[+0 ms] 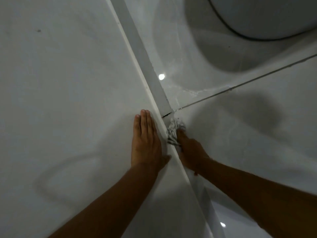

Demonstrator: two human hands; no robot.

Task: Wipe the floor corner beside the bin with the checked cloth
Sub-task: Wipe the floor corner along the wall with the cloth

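The checked cloth (175,133) is bunched up in a small ball. It sits on the floor (240,127), pushed right against the bottom strip of the wall (60,74), just below a small dark gap (167,115) in that strip. The right hand (190,152) is closed around the cloth and presses it down into the corner. The left hand (145,141) holds nothing. It lies flat and open on the wall, fingers together, just beside the cloth (I think it is there to keep the person steady).

So the wiping looks like it is going on now. The cloth is already in the right spot. I cannot tell how much dirt has come off, because the floor is shiny and pale all over. The dark gap and the thin dark line (240,86) between the floor tiles look like places that may want more rubbing.

Counting: one cloth, two hands, one bin (267,16) (only its round white bottom shows, far up in the top right, well apart from the cloth), and two little bright light spots on the floor.
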